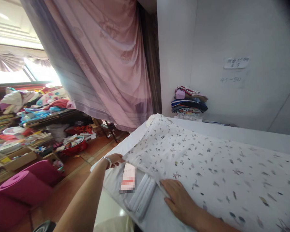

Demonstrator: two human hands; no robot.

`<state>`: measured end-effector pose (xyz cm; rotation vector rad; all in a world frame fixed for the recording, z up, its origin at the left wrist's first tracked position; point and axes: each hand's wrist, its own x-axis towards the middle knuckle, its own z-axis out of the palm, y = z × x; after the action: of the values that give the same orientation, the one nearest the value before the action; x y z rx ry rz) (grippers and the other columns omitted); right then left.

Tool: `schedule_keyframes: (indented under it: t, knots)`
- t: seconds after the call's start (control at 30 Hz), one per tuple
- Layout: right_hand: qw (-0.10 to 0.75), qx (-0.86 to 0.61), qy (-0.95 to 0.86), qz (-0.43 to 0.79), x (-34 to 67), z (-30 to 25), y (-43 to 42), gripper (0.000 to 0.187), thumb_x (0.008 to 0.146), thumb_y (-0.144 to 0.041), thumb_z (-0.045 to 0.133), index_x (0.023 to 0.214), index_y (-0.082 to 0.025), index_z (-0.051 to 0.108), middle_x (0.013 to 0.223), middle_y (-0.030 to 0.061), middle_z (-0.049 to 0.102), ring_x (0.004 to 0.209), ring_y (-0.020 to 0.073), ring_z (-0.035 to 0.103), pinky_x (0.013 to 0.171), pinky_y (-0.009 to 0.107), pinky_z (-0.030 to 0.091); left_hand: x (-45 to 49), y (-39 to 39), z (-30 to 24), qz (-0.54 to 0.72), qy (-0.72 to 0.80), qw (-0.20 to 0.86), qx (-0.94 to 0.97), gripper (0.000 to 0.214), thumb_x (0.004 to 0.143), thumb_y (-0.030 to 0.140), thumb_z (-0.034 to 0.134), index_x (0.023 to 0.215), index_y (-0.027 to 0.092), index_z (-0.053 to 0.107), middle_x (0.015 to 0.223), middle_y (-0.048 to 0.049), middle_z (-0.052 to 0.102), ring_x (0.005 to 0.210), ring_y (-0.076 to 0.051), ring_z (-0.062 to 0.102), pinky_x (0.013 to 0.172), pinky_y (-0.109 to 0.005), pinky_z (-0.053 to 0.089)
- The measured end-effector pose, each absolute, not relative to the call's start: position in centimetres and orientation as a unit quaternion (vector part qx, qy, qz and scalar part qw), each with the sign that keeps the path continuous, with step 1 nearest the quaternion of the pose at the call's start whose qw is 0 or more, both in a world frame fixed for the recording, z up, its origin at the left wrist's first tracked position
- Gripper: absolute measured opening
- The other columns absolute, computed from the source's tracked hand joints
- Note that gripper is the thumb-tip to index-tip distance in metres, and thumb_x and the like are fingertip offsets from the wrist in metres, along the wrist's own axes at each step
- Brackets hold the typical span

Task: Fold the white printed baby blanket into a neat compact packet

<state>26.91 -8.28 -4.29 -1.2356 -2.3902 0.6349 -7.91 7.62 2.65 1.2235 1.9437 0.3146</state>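
A white cloth (200, 161) printed with small leaf and twig shapes lies spread over the white table. My left hand (114, 159), with a bracelet at the wrist, pinches its near left corner between closed fingers. Along the cloth's near edge, my right hand (177, 198) has its fingers curled over the fabric, and part of the grip is hidden. Between my hands a phone-like flat item (128, 178) with a blurred screen lies on the table. Beside it rest white, long, flat-sided pieces (143, 195), partly under the cloth's edge.
The white table (246, 135) stands against a grey wall with paper notes (236, 62). Folded clothes (189, 101) are stacked at its far side. A pink curtain (106, 64) hangs at the back left. Rolled pink mats (24, 187), boxes and piled fabrics crowd the left floor.
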Motion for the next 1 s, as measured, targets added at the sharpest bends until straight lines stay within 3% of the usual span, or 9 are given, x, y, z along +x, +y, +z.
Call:
schedule_keyframes:
  t: [0.1,0.23,0.3,0.53,0.7,0.87,1.0]
  knots:
    - [0.205,-0.470,-0.837,0.192,26.2,-3.6,-8.1,0.048,0.080,-0.022,0.045,0.128,-0.020,0.044,0.117,0.0088,0.052,0.108,0.0224,0.043,0.097,0.038,0.030,-7.9,7.7,2.7,0.143,0.765,0.421,0.467,0.038,0.039,0.036,0.077,0.062,0.016,0.055,0.063,-0.0041,0.064,0.049,-0.014,0.057,0.035,-0.018,0.029]
    - [0.198,-0.483,-0.835,0.177,25.6,-3.5,-7.4,0.027,0.079,-0.014,0.041,0.101,-0.019,0.057,0.095,0.0055,0.054,0.091,0.0183,0.047,0.082,0.030,0.036,-7.2,8.6,2.7,0.212,0.751,0.444,0.440,0.036,0.050,0.041,0.074,0.064,0.016,0.052,0.069,-0.0069,0.067,0.055,-0.016,0.063,0.041,-0.020,0.043]
    - [0.202,-0.477,-0.836,0.179,25.5,-3.4,-7.0,0.026,0.078,-0.009,0.037,0.092,-0.019,0.057,0.089,0.0042,0.053,0.086,0.0164,0.047,0.077,0.027,0.037,-6.7,9.1,2.6,0.258,0.746,0.443,0.426,0.033,0.054,0.037,0.073,0.062,0.017,0.050,0.065,-0.0048,0.066,0.055,-0.014,0.063,0.047,-0.021,0.048]
    - [0.199,-0.455,-0.834,0.241,25.9,-1.9,-7.2,0.019,0.081,-0.020,0.041,0.090,-0.020,0.058,0.086,0.0020,0.053,0.083,0.0145,0.051,0.072,0.024,0.039,-6.1,9.3,1.8,0.353,0.734,0.437,0.381,0.020,0.061,0.020,0.068,0.064,0.018,0.048,0.055,0.0030,0.060,0.053,-0.010,0.060,0.060,-0.023,0.053]
    - [0.235,-0.492,-0.814,0.201,29.2,-1.7,-4.2,0.029,0.085,-0.019,0.035,0.104,-0.020,0.057,0.094,0.0045,0.056,0.087,0.0161,0.051,0.075,0.026,0.040,-6.6,8.7,1.5,0.363,0.732,0.442,0.371,0.018,0.063,0.017,0.066,0.065,0.019,0.048,0.057,0.0039,0.059,0.061,-0.013,0.063,0.065,-0.024,0.053]
    - [0.107,-0.627,-0.769,0.069,33.7,-2.5,0.9,0.034,0.078,-0.013,0.040,0.109,-0.018,0.053,0.101,0.0093,0.051,0.086,0.0201,0.051,0.066,0.028,0.037,-7.2,8.7,1.0,0.345,0.721,0.459,0.388,0.017,0.059,0.020,0.069,0.071,0.019,0.056,0.060,0.0026,0.060,0.059,-0.012,0.061,0.060,-0.022,0.051]
    - [0.070,-0.604,-0.792,0.049,34.9,-3.1,3.5,0.030,0.076,-0.006,0.037,0.094,-0.018,0.057,0.094,0.0075,0.051,0.075,0.0166,0.052,0.059,0.025,0.032,-8.0,8.8,0.8,0.332,0.713,0.467,0.404,0.023,0.053,0.022,0.071,0.072,0.017,0.060,0.059,0.0017,0.060,0.052,-0.010,0.057,0.052,-0.020,0.048]
